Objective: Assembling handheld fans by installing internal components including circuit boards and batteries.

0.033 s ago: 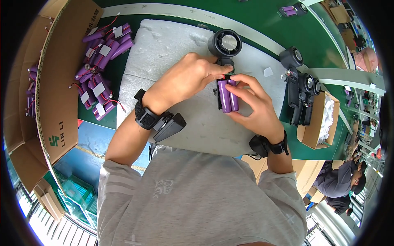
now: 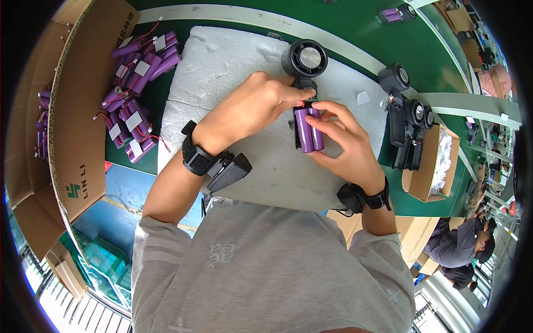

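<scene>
A black handheld fan (image 2: 288,62) with a round head lies on a white foam board (image 2: 214,61), its handle open. Two purple cells form a battery pack (image 2: 303,130) at the handle. My right hand (image 2: 351,141) holds that pack from the right, thumb low and fingers near its top. Above the pack, the fingers of my left hand (image 2: 252,105) are pinched together at a small green circuit board (image 2: 312,95). Red wire shows just under these fingertips; what sits between them is hidden.
Several purple battery packs (image 2: 141,67) with red wires lie left, beside a large cardboard box (image 2: 83,111). More black fans (image 2: 395,77) stand right, near a small carton (image 2: 427,191) holding white material. A white scrap (image 2: 362,97) lies on the foam. A person (image 2: 458,244) is at far right.
</scene>
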A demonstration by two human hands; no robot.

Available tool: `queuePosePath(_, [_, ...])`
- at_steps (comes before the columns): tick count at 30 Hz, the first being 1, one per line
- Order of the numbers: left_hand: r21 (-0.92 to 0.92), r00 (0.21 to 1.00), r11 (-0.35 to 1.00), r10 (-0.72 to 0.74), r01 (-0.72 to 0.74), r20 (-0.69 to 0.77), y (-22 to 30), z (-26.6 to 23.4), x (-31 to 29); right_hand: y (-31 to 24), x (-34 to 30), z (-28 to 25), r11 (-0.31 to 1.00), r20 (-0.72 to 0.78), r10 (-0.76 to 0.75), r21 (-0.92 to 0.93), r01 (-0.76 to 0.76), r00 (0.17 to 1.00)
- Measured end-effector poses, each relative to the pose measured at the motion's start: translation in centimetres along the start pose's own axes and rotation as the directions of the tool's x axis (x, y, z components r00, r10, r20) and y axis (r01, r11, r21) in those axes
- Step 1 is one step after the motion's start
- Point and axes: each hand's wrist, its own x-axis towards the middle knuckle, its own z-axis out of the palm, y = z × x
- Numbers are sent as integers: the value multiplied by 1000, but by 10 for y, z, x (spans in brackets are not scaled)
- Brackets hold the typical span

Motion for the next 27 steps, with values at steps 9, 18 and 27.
queuePosePath(9, [23, 1000, 1000, -3, 3, 24, -2, 0, -1, -2, 0, 2, 998, -18, -18, -57, 17, 1000])
queuePosePath(18, [-10, 1000, 1000, 23, -23, -10, -4, 3, 0, -4, -1, 5, 996, -47, -9, -94, 5, 999])
queuePosePath(27, [-24, 990, 994, 101, -104, -95, -8, 7, 0, -5, -3, 8, 994, -80, -11, -106, 3, 997])
